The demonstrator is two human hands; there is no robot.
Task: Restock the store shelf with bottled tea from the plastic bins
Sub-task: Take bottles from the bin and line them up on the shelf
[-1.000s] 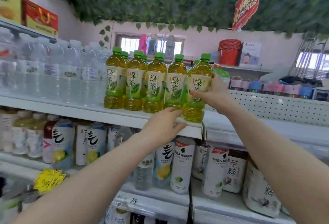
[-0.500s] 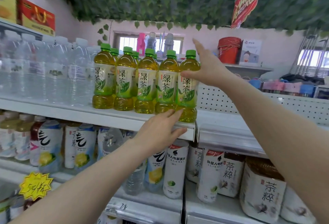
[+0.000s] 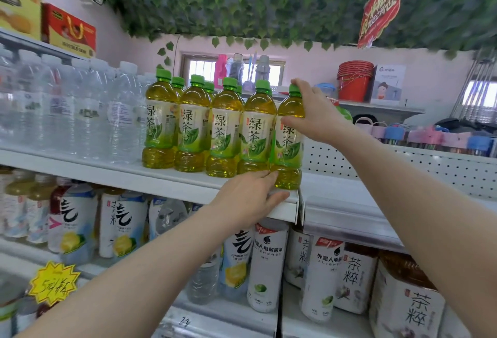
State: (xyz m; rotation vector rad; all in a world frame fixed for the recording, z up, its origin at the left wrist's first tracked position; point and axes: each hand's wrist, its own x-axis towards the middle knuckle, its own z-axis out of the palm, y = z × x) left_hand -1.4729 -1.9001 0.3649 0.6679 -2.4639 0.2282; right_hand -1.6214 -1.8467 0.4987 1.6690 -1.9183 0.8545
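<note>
Two hands are seen at the shelf's right end. Nearest, the left hand (image 3: 248, 198) is laid flat, fingers straight, on the front lip of the shelf (image 3: 161, 181), its fingertips touching the base of the end bottle (image 3: 289, 147). That green tea bottle is stood upright at the very corner, just inside the front edge and beside the shelf's right end. It is grasped at the neck and shoulder by the right hand (image 3: 313, 112), fingers curled over the cap. Four more front-row tea bottles (image 3: 193, 128) are ranged touching to its left, with others behind. Water bottles (image 3: 80, 112) fill the shelf further left. Rightward, a perforated panel (image 3: 403, 168) is set beyond the shelf end.
</note>
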